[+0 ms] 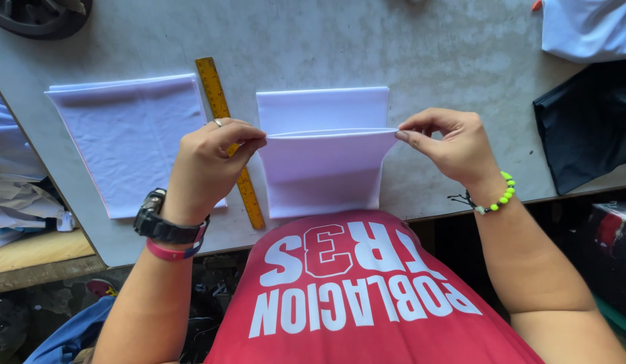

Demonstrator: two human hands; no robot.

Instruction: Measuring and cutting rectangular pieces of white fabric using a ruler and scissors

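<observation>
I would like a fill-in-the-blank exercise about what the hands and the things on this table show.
1. Both hands, left hand and right hand, pinch the folded ____ cloth.
2. The yellow ruler lies ____ the two white cloths.
3. The flat white cloth lies to the ruler's ____.

Missing words: white; between; left

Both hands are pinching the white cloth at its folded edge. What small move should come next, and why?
Probably lower the fold flat and press it down. The left hand and right hand pinch the two ends of the raised fold of the white cloth, while its lower part already lies on the grey table beside the yellow ruler.
</observation>
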